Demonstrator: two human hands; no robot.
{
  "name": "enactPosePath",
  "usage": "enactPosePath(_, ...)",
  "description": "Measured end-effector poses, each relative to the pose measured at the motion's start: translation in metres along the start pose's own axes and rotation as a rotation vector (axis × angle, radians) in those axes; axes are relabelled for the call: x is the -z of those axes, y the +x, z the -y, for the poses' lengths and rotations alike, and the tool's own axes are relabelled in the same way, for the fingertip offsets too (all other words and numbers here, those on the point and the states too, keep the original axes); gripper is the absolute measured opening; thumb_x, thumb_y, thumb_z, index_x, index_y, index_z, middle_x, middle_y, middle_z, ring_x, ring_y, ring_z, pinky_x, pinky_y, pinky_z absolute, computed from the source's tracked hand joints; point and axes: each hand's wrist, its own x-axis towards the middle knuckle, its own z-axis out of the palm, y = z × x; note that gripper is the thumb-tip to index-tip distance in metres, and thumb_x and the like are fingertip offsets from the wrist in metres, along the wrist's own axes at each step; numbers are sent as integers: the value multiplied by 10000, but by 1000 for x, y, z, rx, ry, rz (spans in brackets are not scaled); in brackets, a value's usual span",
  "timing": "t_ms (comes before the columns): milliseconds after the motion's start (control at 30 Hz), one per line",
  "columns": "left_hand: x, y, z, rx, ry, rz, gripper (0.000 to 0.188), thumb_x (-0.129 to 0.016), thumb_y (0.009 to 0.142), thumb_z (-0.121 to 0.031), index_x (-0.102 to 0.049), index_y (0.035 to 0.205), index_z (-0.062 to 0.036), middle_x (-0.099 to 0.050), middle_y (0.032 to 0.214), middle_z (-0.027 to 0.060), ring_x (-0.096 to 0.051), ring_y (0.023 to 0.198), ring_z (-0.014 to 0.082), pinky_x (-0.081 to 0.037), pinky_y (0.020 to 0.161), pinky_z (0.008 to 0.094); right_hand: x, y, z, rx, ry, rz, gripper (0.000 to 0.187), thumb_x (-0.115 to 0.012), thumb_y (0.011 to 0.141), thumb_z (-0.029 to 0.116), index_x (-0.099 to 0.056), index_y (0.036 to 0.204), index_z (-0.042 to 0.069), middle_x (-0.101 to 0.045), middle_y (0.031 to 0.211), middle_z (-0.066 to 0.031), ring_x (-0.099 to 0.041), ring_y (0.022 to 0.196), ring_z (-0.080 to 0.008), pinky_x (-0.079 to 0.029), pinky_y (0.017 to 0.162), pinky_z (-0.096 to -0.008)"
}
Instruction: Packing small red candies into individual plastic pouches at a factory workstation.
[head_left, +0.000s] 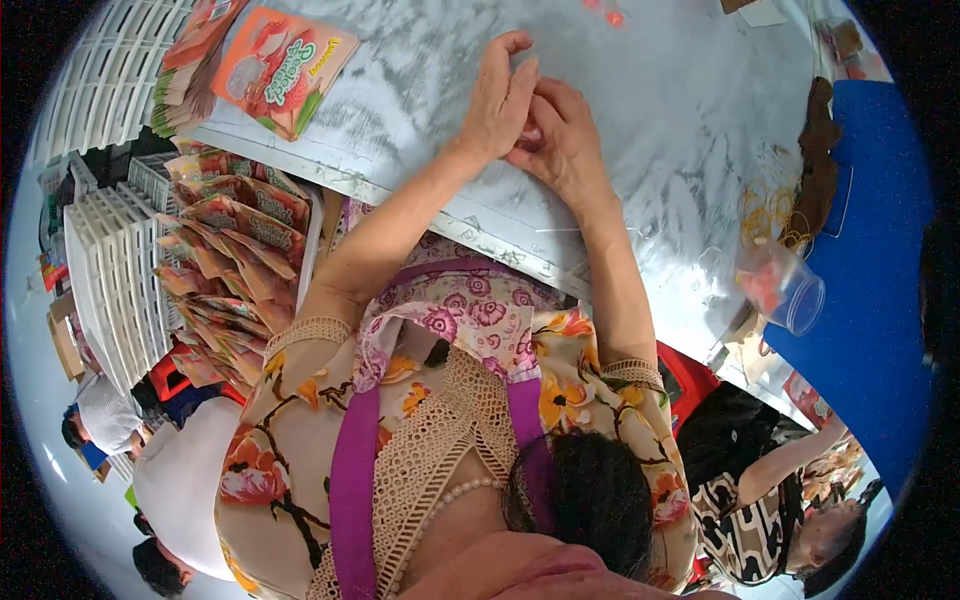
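Both my hands are close together above the pale, streaked tabletop (400, 110). My right hand (568, 140) is closed, its fingers and thumb curled around a small reddish thing (531, 134) that is mostly hidden. Against it rests my left hand (495, 100), with its thumb and forefinger apart and nothing visible between them. Orange-pink printed pouches (283, 72) lie at the table's far left, beside a thicker pile of the same kind (190, 85).
A white crate (310, 245) packed with upright pouches stands left of my body, by stacked white baskets (115, 280). To the right are a clear tipped cup (800, 295) holding red pieces, yellow rubber bands (775, 210) and a blue surface (880, 190). People sit behind on both sides.
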Motion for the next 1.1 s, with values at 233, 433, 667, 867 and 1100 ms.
enactPosePath(233, 6, 1, -1, 285, -236, -30, 459, -408, 1005, -392, -392, 1311, -49, -524, 1249, 131, -535, 1008, 204, -471, 828, 331, -9, 12, 9, 93, -54, -82, 560, -808, 618, 246, -620, 1114, 68, -576, 1198, -106, -526, 1062, -342, -439, 928, -427)
enactPosePath(433, 27, 6, -9, 506, -533, -65, 493, -454, 984, -397, -399, 1330, -49, -544, 1233, 110, -538, 1060, 192, -476, 842, 327, -20, 17, 12, 69, -110, -34, 431, -781, 634, 206, -647, 1032, 110, -626, 1103, -44, -573, 959, -306, -485, 818, -408)
enactPosePath(667, 127, 14, 20, -182, 468, -271, 295, -654, 834, -108, -619, 1127, -93, -650, 1007, 109, -618, 916, 267, -493, 803, 361, -12, 12, 17, 90, -147, -22, 379, -748, 619, 141, -663, 989, 134, -633, 1035, -48, -588, 900, -288, -503, 745, -384)
enactPosePath(867, 228, -24, 39, -117, 959, -90, 387, -714, 742, -109, -635, 1121, -101, -638, 962, 134, -590, 924, 322, -463, 839, 367, -13, 12, 15, -22, -17, -58, 385, -729, 616, 107, -677, 997, 112, -635, 984, -82, -603, 883, -289, -504, 780, -354)
enactPosePath(1100, 250, -20, 59, -173, 1092, 146, 176, -630, 837, -149, -696, 959, -40, -655, 973, 122, -603, 906, 248, -467, 803, 361, -8, 17, 11, -292, 255, -164, 274, -714, 739, 20, -676, 1009, 52, -653, 993, -34, -609, 824, -124, -492, 747, -251)
